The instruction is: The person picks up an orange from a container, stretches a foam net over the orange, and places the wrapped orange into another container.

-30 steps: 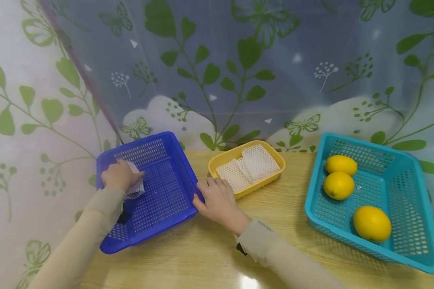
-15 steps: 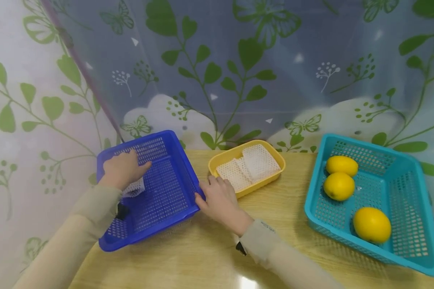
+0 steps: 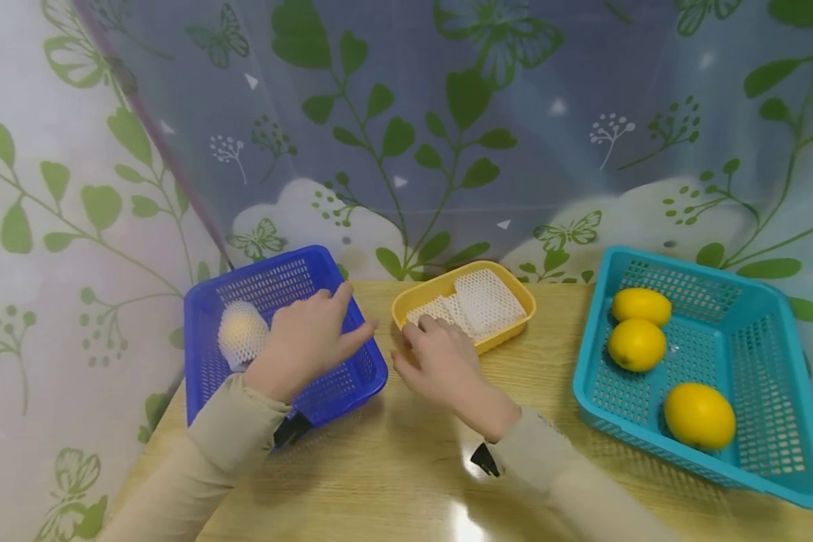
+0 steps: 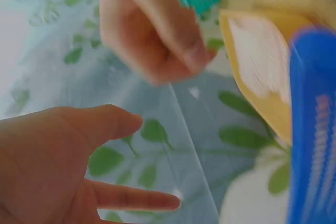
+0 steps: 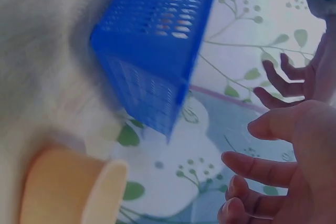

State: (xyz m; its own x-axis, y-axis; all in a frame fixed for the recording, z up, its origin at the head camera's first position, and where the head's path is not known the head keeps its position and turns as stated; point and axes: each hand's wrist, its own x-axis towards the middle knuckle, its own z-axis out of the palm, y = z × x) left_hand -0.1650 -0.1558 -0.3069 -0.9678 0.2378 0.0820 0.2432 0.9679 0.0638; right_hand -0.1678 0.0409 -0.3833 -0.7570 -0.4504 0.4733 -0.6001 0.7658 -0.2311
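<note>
A yellow fruit in a white foam net (image 3: 242, 333) sits at the left inside the blue basket (image 3: 291, 275). My left hand (image 3: 305, 346) hangs over the basket's right part, thumb and fingers spread and holding nothing; the left wrist view shows the same hand (image 4: 68, 145) with bare fingers. Over the front left rim of the yellow tray (image 3: 406, 301) is my right hand (image 3: 447, 369), fingers loosely bent. In the right wrist view, nothing lies between this hand's (image 5: 283, 177) thumb and fingers. White foam nets (image 3: 489, 302) lie flat in the tray, partly hidden by the right hand.
At the right stands a turquoise basket (image 3: 684, 470) with lemons (image 3: 637, 345) in it, two touching at the left and one nearer the front. All containers rest on a wooden table (image 3: 379, 482). A patterned curtain (image 3: 406, 150) hangs close behind.
My left hand has left the netted fruit and moved right across the blue basket, uncovering the fruit. My right hand has come off the basket's rim and shifted right to the yellow tray.
</note>
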